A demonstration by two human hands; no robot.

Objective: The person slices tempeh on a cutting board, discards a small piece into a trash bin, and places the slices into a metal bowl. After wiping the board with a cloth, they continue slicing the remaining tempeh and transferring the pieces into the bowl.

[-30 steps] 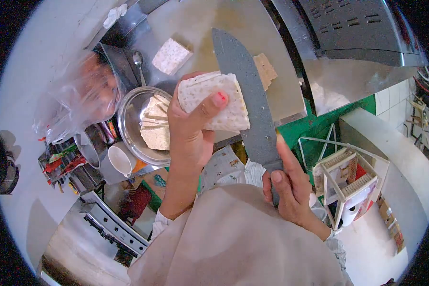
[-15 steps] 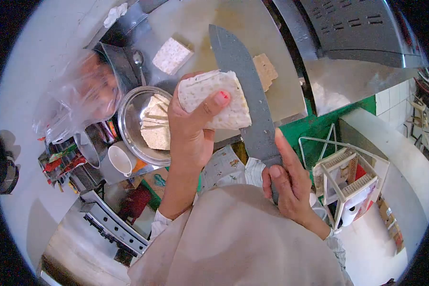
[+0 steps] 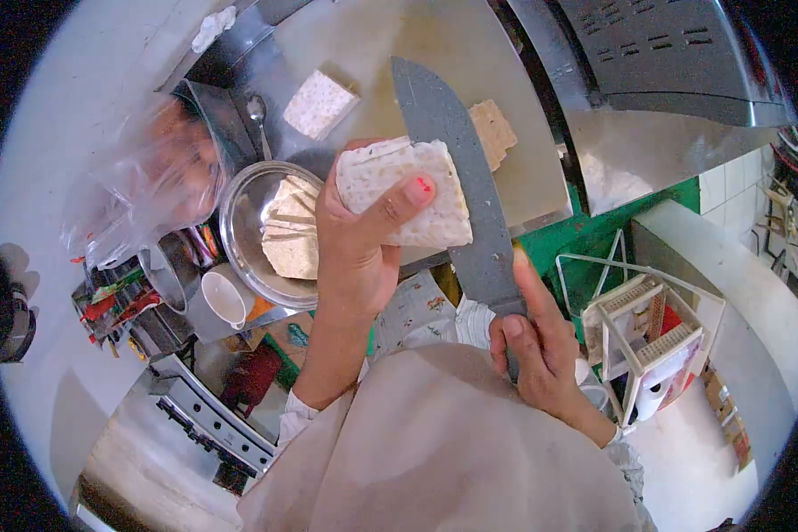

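A pale block of tempeh is gripped in my left hand, thumb laid across its face. In my right hand is a large knife, held by its handle with the index finger stretched along the spine. The broad grey blade slants up and left, right at the block's cut edge. Beyond them on the metal counter lie another tempeh block and a thin browner slice, partly covered by the blade. Left of my left hand, a steel bowl holds several cut slices.
A spoon lies behind the bowl. Clear plastic bags, a white cup and colourful packets crowd the left side. A metal appliance stands at the right, with a cream rack below it.
The tempeh block and my left hand have shifted slightly right and down. The knife has slid a little down toward me, its blade still beside the block.
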